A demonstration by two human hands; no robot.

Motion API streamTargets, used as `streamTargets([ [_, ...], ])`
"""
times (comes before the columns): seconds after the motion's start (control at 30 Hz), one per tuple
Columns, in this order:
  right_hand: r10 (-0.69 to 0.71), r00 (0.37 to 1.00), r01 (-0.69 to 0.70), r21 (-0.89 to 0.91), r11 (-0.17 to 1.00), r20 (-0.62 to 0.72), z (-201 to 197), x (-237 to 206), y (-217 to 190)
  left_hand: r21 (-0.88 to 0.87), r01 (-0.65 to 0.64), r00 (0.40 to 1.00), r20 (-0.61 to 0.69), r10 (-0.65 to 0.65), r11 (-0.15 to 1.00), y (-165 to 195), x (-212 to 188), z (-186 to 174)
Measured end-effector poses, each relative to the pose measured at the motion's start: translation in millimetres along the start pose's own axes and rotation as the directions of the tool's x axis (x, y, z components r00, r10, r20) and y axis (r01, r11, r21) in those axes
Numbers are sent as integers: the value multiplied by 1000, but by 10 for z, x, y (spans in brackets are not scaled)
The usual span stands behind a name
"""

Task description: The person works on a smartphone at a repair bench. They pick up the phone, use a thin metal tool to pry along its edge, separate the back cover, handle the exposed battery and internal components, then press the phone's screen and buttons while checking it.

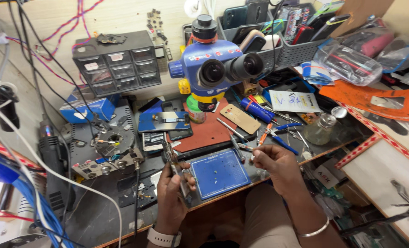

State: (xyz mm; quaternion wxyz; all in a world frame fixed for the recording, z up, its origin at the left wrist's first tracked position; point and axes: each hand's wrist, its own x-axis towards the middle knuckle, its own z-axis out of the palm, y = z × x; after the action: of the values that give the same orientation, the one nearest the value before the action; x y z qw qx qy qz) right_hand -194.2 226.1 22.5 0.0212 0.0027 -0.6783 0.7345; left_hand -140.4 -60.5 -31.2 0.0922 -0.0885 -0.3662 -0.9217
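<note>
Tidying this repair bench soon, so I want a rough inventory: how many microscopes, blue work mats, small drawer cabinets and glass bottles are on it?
Microscope: 1
Blue work mat: 1
Drawer cabinet: 1
Glass bottle: 1
Total: 4

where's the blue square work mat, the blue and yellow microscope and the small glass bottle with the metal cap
blue square work mat (220, 173), head view, on its bare middle
blue and yellow microscope (204, 59), head view, on the blue body
small glass bottle with a metal cap (319, 131), head view, on the clear glass belly
</note>
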Motion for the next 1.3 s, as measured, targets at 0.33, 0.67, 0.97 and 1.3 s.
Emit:
streamTargets([
  [0.33, -66, 990, 28, -278, 960, -126, -379, -5, 446, 204, -15, 998, 68, 1, 979, 28, -50, 131],
  [0.67, -189, 977, 141, -364, 921, -103, -403, -191, 520, 529, -43, 979, 191, -70, 847, 56, -192, 178],
  [0.97, -225, 972, 169, -471, 866, -65, -306, -204, 522, 72, -22, 991, 135, 12, 997, 445, -587, 46],
  [1.3, -342, 869, 493, -573, 655, 357, 767, -464, 19, 37, -163, 976, -143, 166, 986, 1316, -1384, -418],
])
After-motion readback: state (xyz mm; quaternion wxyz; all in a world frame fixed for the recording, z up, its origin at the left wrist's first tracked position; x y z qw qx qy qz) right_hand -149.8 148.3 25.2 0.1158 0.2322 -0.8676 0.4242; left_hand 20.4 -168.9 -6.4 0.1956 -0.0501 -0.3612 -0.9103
